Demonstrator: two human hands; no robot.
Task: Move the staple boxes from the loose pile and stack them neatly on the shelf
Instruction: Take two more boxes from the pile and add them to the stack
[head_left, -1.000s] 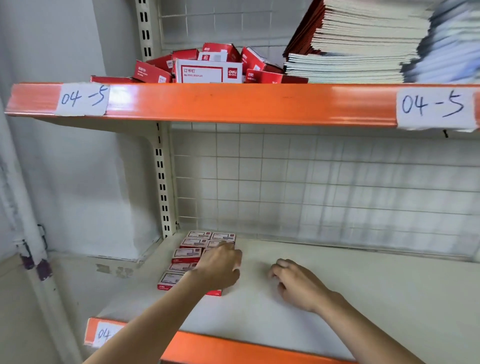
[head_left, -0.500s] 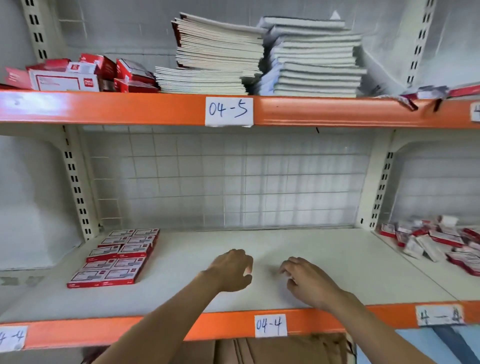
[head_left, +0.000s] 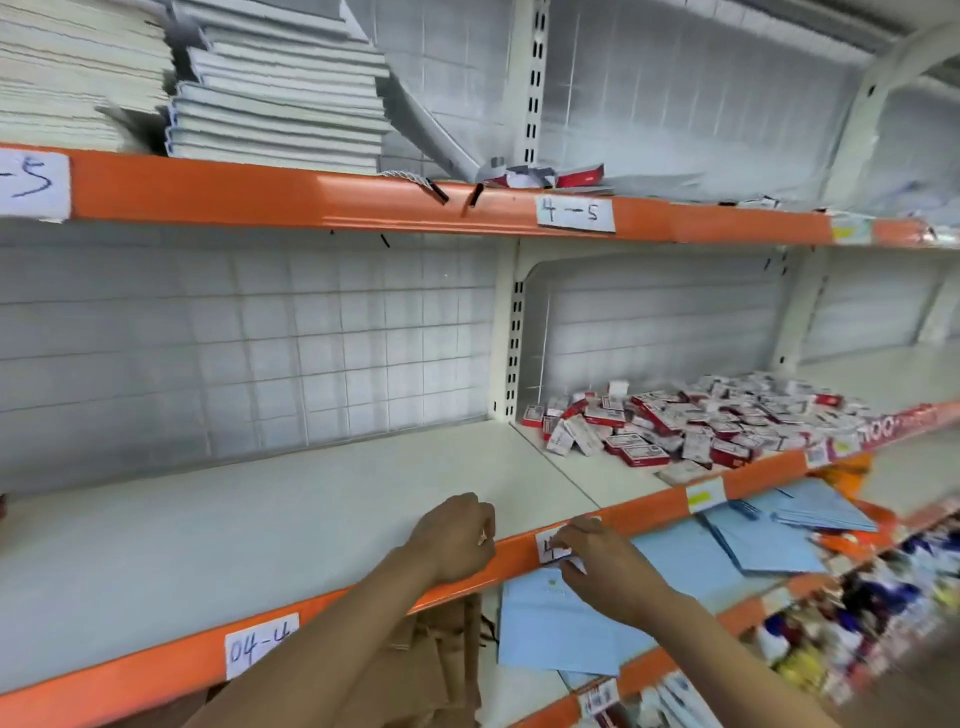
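Observation:
A loose pile of red and white staple boxes (head_left: 691, 421) lies on the right section of the white shelf (head_left: 249, 525), behind its orange front rail. My left hand (head_left: 460, 535) hovers over the shelf's front edge, fingers loosely curled and holding nothing. To its right, my right hand (head_left: 597, 564) is in front of the orange rail, over a paper label, and also holds nothing. Both hands are well to the left of the pile. The neat rows of boxes are out of view to the left.
Stacks of notebooks (head_left: 275, 93) fill the upper shelf above an orange rail (head_left: 311, 197). A white upright post (head_left: 511, 332) divides the two shelf sections. Blue envelopes (head_left: 566, 629) and brown paper (head_left: 436, 660) lie on the shelf below.
The view has swung right, away from the neat rows of boxes toward the loose pile. Both empty hands have moved right along the shelf's front edge.

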